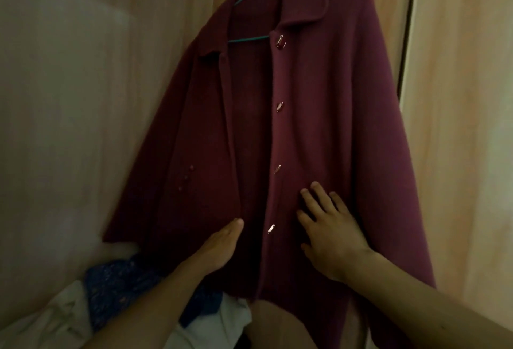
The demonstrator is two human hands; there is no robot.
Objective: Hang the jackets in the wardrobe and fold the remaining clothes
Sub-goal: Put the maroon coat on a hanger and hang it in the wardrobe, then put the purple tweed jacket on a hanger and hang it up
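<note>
One maroon jacket (305, 126) with four buttons (279, 106), left hand (219, 248) flat, fingers together, right hand (330, 235) spread

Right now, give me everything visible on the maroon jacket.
The maroon jacket looks like thick wool, with a flat collar and four shiny buttons down its placket. It hangs unbuttoned on a teal hanger inside the wardrobe. The left hand touches the left panel's lower edge; the right hand rests flat on the right panel. Small buttons mark the left sleeve.

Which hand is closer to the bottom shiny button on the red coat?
Right. The right hand lies flat on the red coat just right of the bottom button; the left hand touches the coat slightly farther left.
</note>
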